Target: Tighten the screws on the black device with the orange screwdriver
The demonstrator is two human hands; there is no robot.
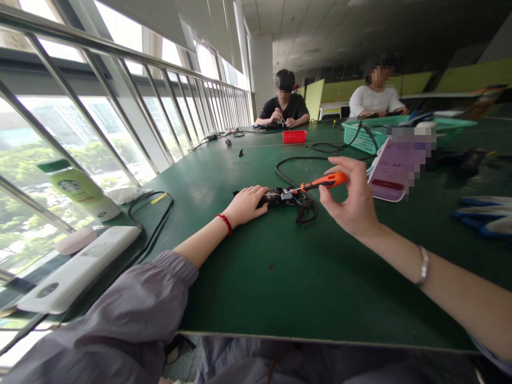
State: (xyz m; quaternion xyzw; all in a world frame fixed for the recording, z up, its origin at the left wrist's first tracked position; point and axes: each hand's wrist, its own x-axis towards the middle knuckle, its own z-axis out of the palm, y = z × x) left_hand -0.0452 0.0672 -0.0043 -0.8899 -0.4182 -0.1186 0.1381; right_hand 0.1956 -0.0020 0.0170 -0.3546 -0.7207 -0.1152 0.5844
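Observation:
My left hand (247, 204) lies over one end of a small black electrical part (282, 197) on the green table (304, 277), fingers curled down on it. My right hand (354, 200) pinches an orange-handled screwdriver (323, 182) whose tip points at the part's wired end. A black cable (307, 212) loops out from the part and runs toward the back.
A phone (394, 168) on a stand is just right of my right hand. A red box (294, 136) and green baskets (362, 136) sit farther back, where two people are seated. Blue gloves (486, 216) lie at right; a white power strip (80, 266) and bottle (82, 189) at left.

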